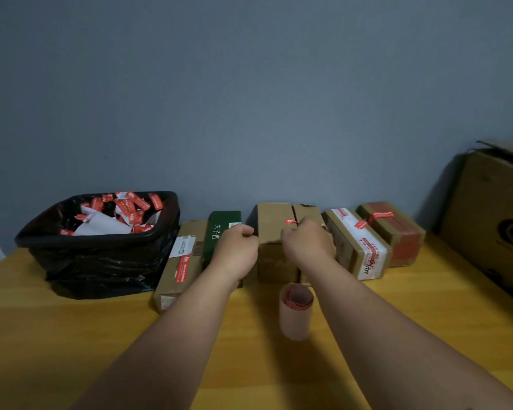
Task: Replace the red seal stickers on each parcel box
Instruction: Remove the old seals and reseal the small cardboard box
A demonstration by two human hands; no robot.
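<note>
At the far left of the wooden table a bin lined with a black bag holds a heap of crumpled red stickers and white backing paper. Just beside it lies a long brown box with a white label and a red seal sticker on top; its near end is hidden by the left forearm. Next comes a dark green box, partly covered by the left hand, which is curled into a loose fist against the edge of the middle cardboard box; whether it pinches anything cannot be made out. The right hand is bunched over the neighbouring box, its fingertips closed at a small red sticker on the seam between the two boxes. In front of these stands a blurred roll of stickers. Further right are a box with white printed tape and a red-taped box, joined by a red strip. A large carton is cut off at the right edge.
</note>
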